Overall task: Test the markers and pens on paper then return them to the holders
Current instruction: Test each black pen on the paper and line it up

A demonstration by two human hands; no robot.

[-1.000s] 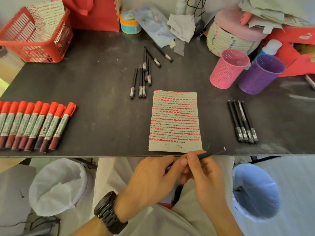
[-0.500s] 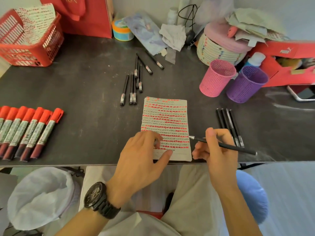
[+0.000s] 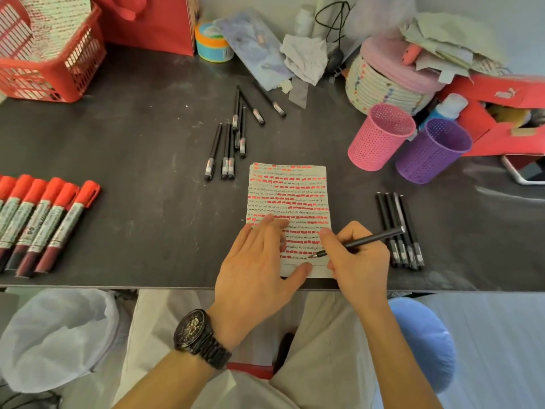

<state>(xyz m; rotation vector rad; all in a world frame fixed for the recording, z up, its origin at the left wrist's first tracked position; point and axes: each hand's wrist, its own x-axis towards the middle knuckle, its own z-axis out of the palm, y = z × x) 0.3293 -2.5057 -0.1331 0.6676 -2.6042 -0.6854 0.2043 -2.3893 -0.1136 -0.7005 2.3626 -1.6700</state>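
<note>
A sheet of paper (image 3: 290, 196) covered in red marks and black scribbles lies near the table's front edge. My left hand (image 3: 259, 267) presses flat on its lower left part. My right hand (image 3: 358, 261) grips a black pen (image 3: 365, 241) with its tip touching the paper's bottom lines. Several black pens (image 3: 401, 231) lie in a row right of the paper, and more black pens (image 3: 233, 137) lie behind it. Red-capped markers (image 3: 44, 222) are lined up at the left. A pink holder (image 3: 380, 137) and a purple holder (image 3: 433, 150) stand at the right, tilted.
A red basket (image 3: 53, 69) with paper sits at the back left, a red bag (image 3: 153, 22) behind it. Clutter, a woven box (image 3: 386, 81) and a red shoebox (image 3: 501, 113) fill the back right. Bins stand below the table's edge.
Both hands rose from my lap to the table. My left hand settled flat on the paper and my right hand brought the pen tip down onto its bottom lines.
</note>
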